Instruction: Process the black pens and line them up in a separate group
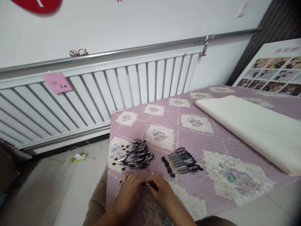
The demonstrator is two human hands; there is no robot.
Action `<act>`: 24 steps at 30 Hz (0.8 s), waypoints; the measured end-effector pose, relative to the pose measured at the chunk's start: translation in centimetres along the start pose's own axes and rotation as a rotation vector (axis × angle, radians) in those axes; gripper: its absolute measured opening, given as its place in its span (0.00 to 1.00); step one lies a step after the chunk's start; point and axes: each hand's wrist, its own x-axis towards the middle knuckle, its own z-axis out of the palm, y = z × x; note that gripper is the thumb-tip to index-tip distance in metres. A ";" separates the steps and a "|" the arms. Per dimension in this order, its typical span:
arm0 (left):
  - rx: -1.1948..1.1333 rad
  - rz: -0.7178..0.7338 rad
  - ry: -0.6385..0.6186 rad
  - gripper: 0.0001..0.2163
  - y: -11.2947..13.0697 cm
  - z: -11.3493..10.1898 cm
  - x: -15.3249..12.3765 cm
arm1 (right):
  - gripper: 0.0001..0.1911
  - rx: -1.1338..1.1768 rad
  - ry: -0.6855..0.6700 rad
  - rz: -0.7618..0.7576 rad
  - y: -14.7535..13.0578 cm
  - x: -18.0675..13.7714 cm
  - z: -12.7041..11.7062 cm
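Observation:
My left hand (pixel 129 192) is closed around a black pen (pixel 143 184) near the table's front edge. A dark end of it pokes out on the left, and a pale, narrow tip points right. At that tip the fingers of my right hand (pixel 161 190) are pinched together; the exact contact is partly hidden. Just beyond my left hand lies a loose heap of pens (pixel 135 153) with clear barrels and black parts, pointing various ways. To the right, several similar pens (pixel 182 161) lie side by side in a slanted row, their black caps toward the left.
A purple floral cloth (pixel 178 131) covers the table. On its right lies a folded cream sheet (pixel 254 128). Behind stands a white radiator (pixel 141 83) with a pink note (pixel 57 82). Glasses (pixel 78 52) rest on the pipe; a power strip (pixel 78 157) is on the floor.

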 end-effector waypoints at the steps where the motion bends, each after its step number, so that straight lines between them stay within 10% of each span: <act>1: -0.005 0.001 0.006 0.12 0.0 0.0 0.0 | 0.08 -0.007 -0.002 -0.005 0.0 0.0 0.0; 24: 0.054 0.039 0.071 0.12 -0.2 0.2 -0.2 | 0.07 -0.255 -0.107 -0.020 -1.0 0.0 -0.2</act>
